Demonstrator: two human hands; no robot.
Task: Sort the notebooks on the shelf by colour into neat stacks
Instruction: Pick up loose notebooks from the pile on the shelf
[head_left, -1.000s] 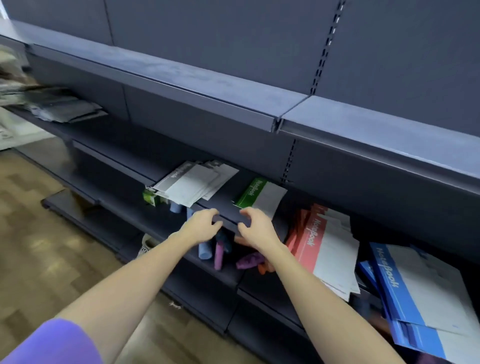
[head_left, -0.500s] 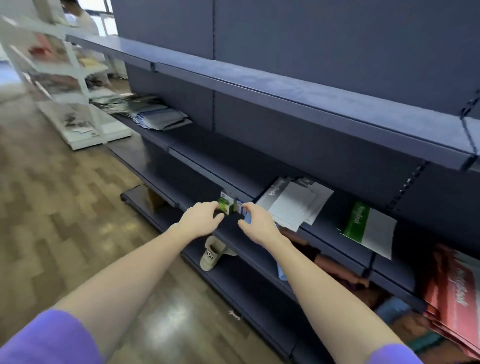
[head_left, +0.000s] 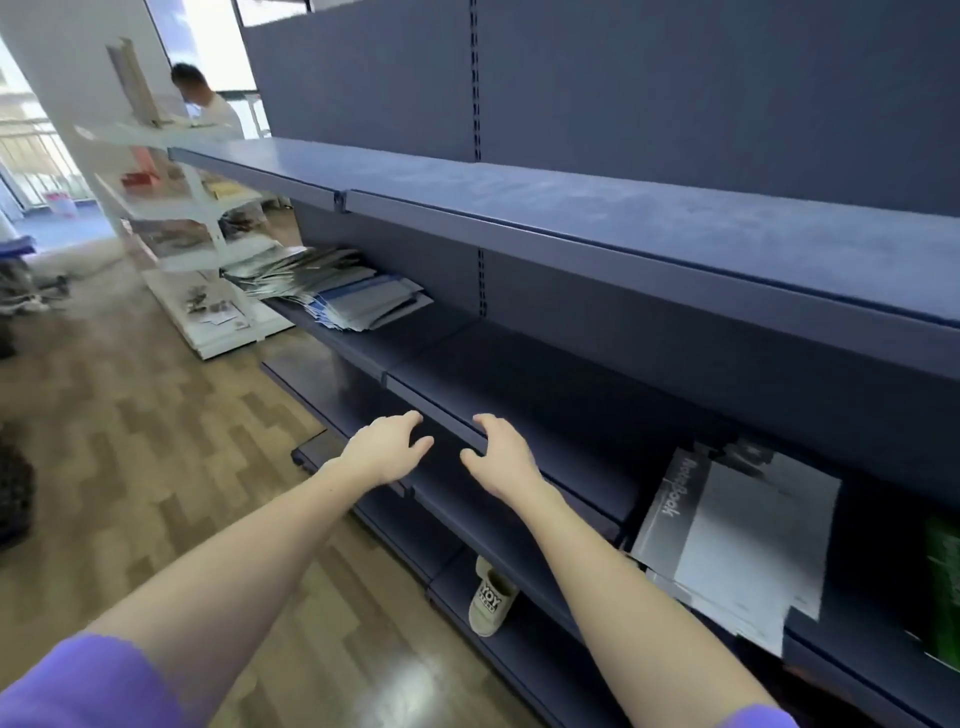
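I reached both arms out toward the dark blue shelf (head_left: 545, 384), at a bare stretch of its middle tier. My left hand (head_left: 387, 449) hung just before the front lip of that tier with its fingers loosely bent and nothing in them; whether the fingertips touched the edge I could not tell. My right hand (head_left: 501, 454) lay just beside it, a small gap between the two, thumb turned toward the left hand and fingers relaxed over the lip, and it too held nothing. The notebooks were well apart from my hands. To my right, on the same tier, a grey notebook (head_left: 727, 535) with a dark spine strip lay tilted on top of other pale sheets, its corner hanging past the shelf edge, and the blurred edge of a green notebook (head_left: 943, 587) showed at the frame's right border. Far along the tier to my left sat a loose heap of grey and blue notebooks (head_left: 337, 293), fanned and uneven. On the tier below, a beige shoe (head_left: 491, 597) stood on its toe. Beyond the shelving stood a white rack (head_left: 187, 218), and a person (head_left: 208, 104) bent over behind it.
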